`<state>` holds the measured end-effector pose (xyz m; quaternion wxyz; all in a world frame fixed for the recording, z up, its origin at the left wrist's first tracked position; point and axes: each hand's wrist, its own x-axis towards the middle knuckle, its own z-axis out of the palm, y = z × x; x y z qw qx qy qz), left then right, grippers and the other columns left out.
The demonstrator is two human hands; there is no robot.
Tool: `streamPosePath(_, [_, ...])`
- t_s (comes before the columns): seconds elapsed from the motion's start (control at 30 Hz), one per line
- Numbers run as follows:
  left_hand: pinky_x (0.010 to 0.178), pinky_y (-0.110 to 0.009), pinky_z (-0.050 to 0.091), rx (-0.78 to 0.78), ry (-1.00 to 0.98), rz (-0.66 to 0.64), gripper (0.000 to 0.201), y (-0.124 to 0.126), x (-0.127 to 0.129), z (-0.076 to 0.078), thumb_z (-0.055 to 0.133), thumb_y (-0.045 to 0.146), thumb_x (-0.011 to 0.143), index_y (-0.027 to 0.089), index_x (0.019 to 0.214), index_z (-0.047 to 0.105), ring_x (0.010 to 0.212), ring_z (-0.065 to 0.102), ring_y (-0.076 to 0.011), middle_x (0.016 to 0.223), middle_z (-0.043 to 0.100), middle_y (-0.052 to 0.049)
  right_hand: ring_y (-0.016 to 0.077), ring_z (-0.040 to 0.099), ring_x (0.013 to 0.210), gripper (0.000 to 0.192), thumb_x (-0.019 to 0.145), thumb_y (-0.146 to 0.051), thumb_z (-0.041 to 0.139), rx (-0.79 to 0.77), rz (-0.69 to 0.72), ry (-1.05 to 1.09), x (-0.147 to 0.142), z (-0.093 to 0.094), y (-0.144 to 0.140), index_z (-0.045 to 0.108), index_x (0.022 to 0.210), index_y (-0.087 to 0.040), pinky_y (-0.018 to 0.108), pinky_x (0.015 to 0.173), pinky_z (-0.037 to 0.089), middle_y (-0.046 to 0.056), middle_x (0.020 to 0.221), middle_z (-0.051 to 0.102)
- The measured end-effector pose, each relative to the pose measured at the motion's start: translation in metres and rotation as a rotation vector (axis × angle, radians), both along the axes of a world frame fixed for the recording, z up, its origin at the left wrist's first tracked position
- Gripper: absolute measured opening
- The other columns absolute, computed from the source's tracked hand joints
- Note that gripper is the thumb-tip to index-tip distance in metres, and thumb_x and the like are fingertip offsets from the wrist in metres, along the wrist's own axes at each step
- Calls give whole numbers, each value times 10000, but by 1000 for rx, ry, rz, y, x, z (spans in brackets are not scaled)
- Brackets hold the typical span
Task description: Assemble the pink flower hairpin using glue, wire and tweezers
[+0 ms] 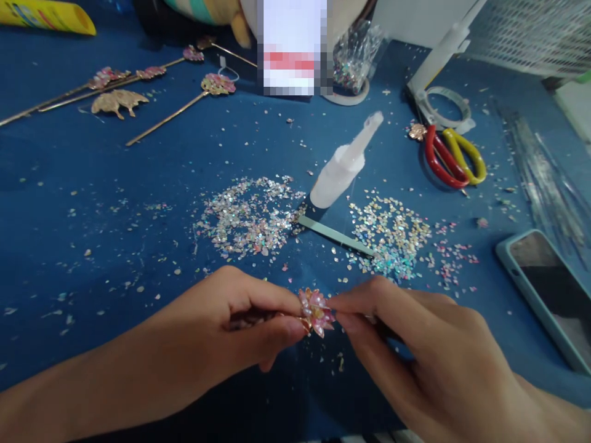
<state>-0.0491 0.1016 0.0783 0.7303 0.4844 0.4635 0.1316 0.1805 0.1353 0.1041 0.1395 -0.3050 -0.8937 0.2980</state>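
Observation:
My left hand pinches a gold hairpin with a pink flower ornament at its tip, low in the middle of the view. My right hand meets it from the right, thumb and forefinger closed against the flower's petals. Just beyond the hands lie two heaps of iridescent flakes on the blue cloth. A pale green stick lies between the heaps, and a white glue bottle lies on its side behind it.
Finished gold hairpins lie at the back left. Red and yellow scissors and a tape ring sit at the back right. A phone lies at the right edge. A bag of flakes stands behind the bottle.

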Motion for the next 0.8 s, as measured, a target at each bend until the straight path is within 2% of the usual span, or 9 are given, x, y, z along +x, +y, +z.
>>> streamPosePath(0.13, [485,-237,253,-58,-29,10,387,0,1,1,600,502,989,209,741,655,530,414,-103,586,506,66,99,675,524,337,1085,-144,402,123,-43,1,2,-6,-6,565,800,-217,222,493,496,-2,685,734])
streamPosePath(0.23, [490,-247,245,-39,-10,34,405,-1,3,1,597,503,983,210,706,633,530,403,-102,581,491,68,83,664,512,355,1109,-182,403,145,-65,9,2,-10,-7,573,800,-216,209,495,485,-8,682,738])
streamPosePath(0.37, [487,-239,262,-8,-7,23,421,0,3,1,584,483,999,216,675,615,530,419,-98,583,505,67,76,634,476,369,1121,-196,400,148,-66,58,-1,-11,-6,573,796,-217,211,481,470,-17,661,725])
streamPosePath(0.67, [496,-231,286,35,38,-11,440,-1,1,0,570,493,1008,205,678,617,543,441,-103,588,499,60,107,683,533,314,1065,-135,424,86,-79,2,1,-6,-6,592,813,-218,223,510,509,5,716,758])
streamPosePath(0.8, [495,-239,269,47,7,42,436,-2,2,-1,584,463,1011,208,657,597,538,424,-102,581,488,65,108,676,524,304,1056,-132,440,78,-86,-22,0,-3,-4,584,805,-227,226,512,512,2,716,763])
